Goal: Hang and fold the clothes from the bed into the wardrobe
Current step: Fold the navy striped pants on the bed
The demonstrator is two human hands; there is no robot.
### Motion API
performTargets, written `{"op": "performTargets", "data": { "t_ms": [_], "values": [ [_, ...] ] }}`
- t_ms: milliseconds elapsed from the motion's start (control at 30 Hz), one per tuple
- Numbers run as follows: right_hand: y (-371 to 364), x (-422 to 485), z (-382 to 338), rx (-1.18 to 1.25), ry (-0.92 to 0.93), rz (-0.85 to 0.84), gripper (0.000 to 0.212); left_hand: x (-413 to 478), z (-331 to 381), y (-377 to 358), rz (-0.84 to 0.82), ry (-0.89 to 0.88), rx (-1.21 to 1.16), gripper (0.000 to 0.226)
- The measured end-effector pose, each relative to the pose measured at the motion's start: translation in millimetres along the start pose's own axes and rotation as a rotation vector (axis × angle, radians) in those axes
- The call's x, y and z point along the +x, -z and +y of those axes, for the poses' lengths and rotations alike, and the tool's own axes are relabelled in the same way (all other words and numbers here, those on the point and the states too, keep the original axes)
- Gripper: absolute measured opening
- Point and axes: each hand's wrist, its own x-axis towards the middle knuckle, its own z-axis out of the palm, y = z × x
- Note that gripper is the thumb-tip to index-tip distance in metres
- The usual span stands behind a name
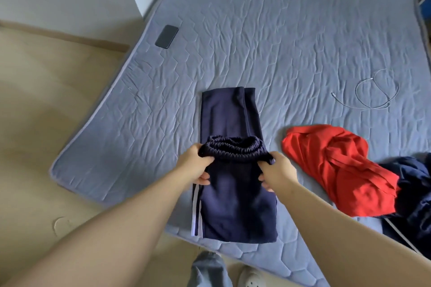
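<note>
The navy trousers (235, 205) are laid flat on the grey quilted mattress (291, 30), close to its near edge, at about 6 o'clock in the view. Their elastic waistband (235, 147) is raised over the legs and is gripped at both ends. The left hand (196, 166) is clamped on its 9 o'clock end and the right hand (278, 173) on its 3 o'clock end, so the hands are kept apart. A crumpled red garment (338, 170) is seen at 3 o'clock from the trousers, touching another dark navy garment (415, 196). A dark phone (166, 36) is placed at 11 o'clock, and a thin white cable (375, 93) at 2 o'clock.
</note>
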Motion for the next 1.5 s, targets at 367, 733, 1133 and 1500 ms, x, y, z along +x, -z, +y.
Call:
{"op": "performTargets", "data": {
  "t_ms": [367,733,1133,1500],
  "values": [
    [-36.5,121.6,-65.7,0.023,0.208,-0.046,0.071,157.9,72.2,3.3,-0.098,-0.264,0.112,0.075],
    [-78.1,139.3,73.2,-0.841,0.161,-0.471,0.076,175.5,-69.7,-55.8,-0.408,-0.366,0.837,0.081],
    [-99.6,150.1,174.9,-1.356,0.287,-0.457,0.100,165.9,-192.3,-90.2,-0.399,-0.477,1.438,0.095],
    [-93.1,141.8,165.1,-1.157,0.237,-0.491,0.068,156.1,-178.1,-83.9,-0.327,-0.368,1.223,0.062]
  ]
}}
